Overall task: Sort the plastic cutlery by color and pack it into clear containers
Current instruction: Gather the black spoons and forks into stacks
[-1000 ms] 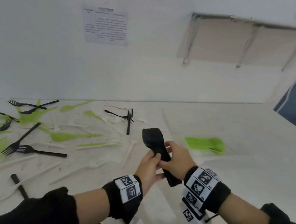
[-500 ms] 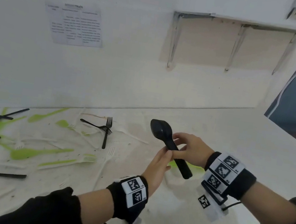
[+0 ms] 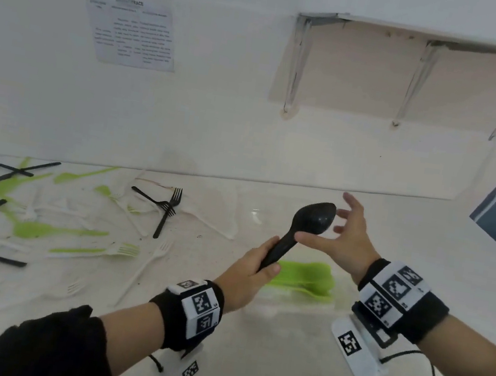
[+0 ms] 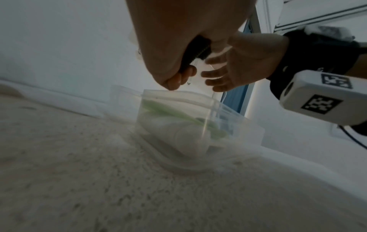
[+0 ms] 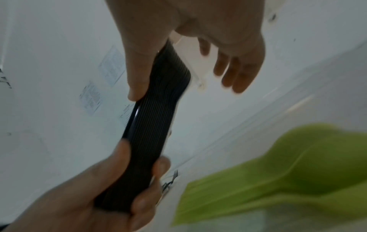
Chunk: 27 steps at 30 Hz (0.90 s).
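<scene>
Hands: two, left hand [image 3: 248, 273] and right hand [image 3: 344, 234]. Black spoon stack [image 3: 301, 231]: one, exact count cannot be told. Clear container [image 4: 178, 125]: one. Green spoon stack [image 3: 303, 280]: one, at 5 o'clock from the black stack. Black forks [image 3: 168, 208], 9 o'clock: at least seven.

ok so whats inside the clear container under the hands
A stack of green cutlery lies inside the clear container. The left wrist view is blurred, so whether anything lies beneath the green pieces cannot be told.

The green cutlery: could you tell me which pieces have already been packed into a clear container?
The stacked green spoons below the hands sit inside the clear container; the other green pieces lie loose on the table, left.
</scene>
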Each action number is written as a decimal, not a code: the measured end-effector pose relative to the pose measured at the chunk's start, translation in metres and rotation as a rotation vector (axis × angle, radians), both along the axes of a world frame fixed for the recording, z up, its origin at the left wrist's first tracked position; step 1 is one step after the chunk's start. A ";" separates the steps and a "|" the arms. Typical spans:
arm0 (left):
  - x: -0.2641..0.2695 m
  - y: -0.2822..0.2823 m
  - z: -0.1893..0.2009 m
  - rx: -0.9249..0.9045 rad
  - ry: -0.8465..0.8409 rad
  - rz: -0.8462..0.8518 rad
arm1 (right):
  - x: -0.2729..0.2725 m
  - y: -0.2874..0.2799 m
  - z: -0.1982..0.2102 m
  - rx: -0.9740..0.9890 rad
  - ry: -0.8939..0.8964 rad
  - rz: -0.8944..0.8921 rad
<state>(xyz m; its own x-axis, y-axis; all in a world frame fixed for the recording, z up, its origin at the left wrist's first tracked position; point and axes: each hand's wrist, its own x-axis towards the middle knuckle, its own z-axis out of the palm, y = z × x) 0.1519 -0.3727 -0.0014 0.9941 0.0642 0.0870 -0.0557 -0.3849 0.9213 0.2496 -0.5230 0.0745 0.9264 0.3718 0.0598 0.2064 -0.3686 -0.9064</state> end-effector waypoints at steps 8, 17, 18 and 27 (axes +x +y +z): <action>0.000 -0.011 0.013 0.523 0.102 -0.144 | 0.020 -0.033 0.025 -1.047 -0.530 0.686; 0.000 -0.006 0.012 0.796 0.144 -0.264 | 0.009 -0.025 -0.010 -0.958 -0.342 0.899; 0.000 -0.004 0.011 0.779 0.138 -0.258 | 0.011 -0.024 -0.011 -0.948 -0.328 0.905; -0.004 -0.002 -0.009 0.396 -0.096 0.086 | 0.024 -0.016 -0.019 -0.939 -0.092 0.964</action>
<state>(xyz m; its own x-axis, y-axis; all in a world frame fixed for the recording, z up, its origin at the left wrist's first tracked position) 0.1478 -0.3743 -0.0105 0.9727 0.0897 0.2138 -0.0863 -0.7158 0.6930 0.2732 -0.5385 0.0557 0.2812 0.8019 -0.5272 0.7790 -0.5116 -0.3626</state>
